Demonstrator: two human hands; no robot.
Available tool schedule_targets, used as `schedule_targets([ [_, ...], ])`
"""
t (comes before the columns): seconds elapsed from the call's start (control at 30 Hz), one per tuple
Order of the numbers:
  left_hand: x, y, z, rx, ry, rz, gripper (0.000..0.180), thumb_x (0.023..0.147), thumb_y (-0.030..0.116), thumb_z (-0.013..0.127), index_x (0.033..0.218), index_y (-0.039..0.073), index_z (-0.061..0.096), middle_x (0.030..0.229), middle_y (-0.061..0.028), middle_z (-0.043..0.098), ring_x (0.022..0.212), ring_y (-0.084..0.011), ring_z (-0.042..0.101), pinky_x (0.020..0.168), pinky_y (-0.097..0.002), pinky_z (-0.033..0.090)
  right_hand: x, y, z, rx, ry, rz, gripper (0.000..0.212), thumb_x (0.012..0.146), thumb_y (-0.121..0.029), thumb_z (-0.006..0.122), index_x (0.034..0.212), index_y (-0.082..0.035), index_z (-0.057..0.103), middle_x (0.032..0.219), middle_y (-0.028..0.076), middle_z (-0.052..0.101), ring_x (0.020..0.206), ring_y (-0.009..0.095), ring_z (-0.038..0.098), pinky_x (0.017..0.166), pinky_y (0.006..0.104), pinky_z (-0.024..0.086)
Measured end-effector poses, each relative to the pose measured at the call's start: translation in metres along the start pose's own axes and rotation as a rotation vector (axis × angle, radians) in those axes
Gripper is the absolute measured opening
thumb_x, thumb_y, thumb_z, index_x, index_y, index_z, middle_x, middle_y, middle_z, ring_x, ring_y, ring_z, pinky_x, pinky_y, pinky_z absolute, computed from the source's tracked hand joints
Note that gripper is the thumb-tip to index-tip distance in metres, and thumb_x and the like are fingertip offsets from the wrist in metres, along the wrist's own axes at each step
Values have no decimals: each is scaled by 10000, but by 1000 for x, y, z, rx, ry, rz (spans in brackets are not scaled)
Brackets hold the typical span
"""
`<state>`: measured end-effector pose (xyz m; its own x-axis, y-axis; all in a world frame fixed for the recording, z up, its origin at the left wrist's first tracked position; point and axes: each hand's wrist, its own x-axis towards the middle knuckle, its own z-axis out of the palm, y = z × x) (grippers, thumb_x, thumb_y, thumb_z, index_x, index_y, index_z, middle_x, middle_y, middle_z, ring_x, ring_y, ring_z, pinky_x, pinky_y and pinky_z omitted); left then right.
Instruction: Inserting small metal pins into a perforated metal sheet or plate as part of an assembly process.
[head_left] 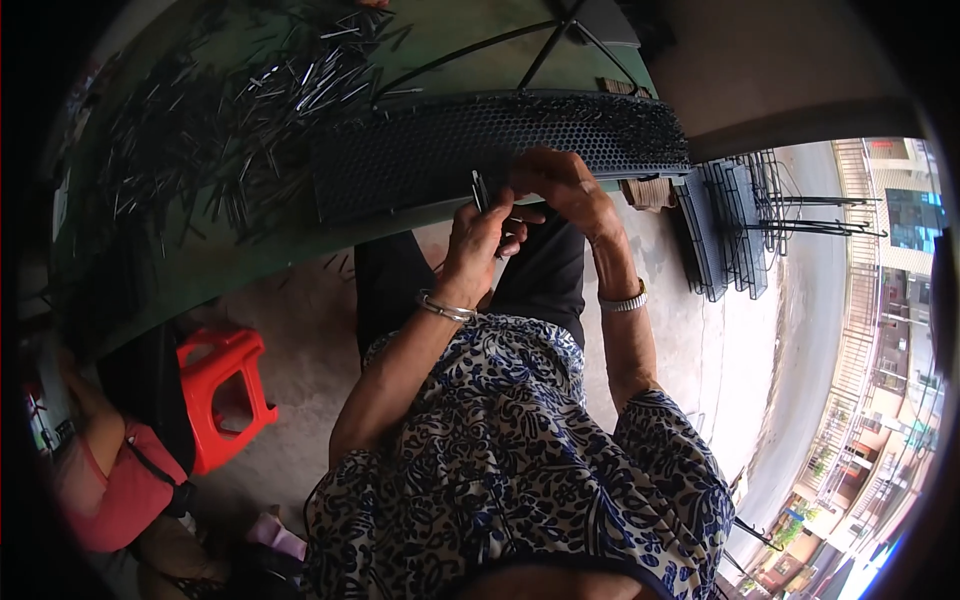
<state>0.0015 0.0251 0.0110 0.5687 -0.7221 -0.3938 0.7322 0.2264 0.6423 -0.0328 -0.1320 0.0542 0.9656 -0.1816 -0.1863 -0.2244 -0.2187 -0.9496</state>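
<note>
From the head, the bare left hand [473, 242] and bare right hand [572, 192] are viewed downward, closely, near twelve o'clock.

Left hand [478, 235] curled, right hand [570, 192] arched

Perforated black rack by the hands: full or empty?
Partly full, it seems: dark pieces crowd the right end of the black rack, while open holes show across its middle.

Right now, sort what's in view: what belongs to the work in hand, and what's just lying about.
Apparently in use:
Thin strips in the left hand
Perforated dark panel by the right hand
Loose strips heaped on the green table

Probably aside:
Red stool
Dark racks at the right
</note>
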Motion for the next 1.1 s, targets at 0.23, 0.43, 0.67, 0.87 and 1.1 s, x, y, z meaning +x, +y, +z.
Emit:
schedule_targets([
  [0.23, -2, -2, 10, 94, 103, 41, 344, 974, 348, 520, 1002, 15, 597, 835, -115, 693, 654, -134, 650, 434, -199, 362, -3, 9, -4, 57, -6, -37, 214, 819, -112, 634, 976, 31, 656, 875, 79, 631, 814, 152, 608, 704, 257, 478],
  [0.43, 1, -1, 16, 151, 164, 90, 328, 975, 344, 518, 993, 27, 603, 853, -91, 696, 681, -136, 673, 406, -202, 345, -3, 20, -5, -80, 27, -215, 211, 813, -129, 623, 953, 24, 662, 864, 90, 620, 792, 172, 601, 691, 273, 475],
  [0.67, -1, 5, 16, 134, 183, 120, 291, 978, 311, 520, 980, 36, 613, 904, -88, 700, 722, -134, 689, 393, -195, 330, -4, 14, -2, -265, 7, -268, 309, 855, -210, 508, 1001, 23, 650, 932, 135, 595, 802, 267, 613, 705, 334, 501],
  [0.87, -2, 5, 16, 87, 197, 45, 358, 957, 383, 539, 1010, 39, 625, 934, -91, 708, 751, -144, 694, 414, -201, 337, -8, 5, -1, 4, 79, -213, 216, 878, -119, 520, 992, 21, 639, 1006, 109, 623, 883, 221, 621, 797, 313, 493],
  [1.1, 7, 11, 6, -71, 102, -18, 298, 939, 341, 574, 957, 53, 650, 873, -78, 704, 651, -100, 643, 422, -208, 307, -22, -4, 17, -579, 352, -394, 234, 775, 11, 647, 1008, -16, 638, 972, 72, 624, 895, 241, 596, 798, 367, 485],
])
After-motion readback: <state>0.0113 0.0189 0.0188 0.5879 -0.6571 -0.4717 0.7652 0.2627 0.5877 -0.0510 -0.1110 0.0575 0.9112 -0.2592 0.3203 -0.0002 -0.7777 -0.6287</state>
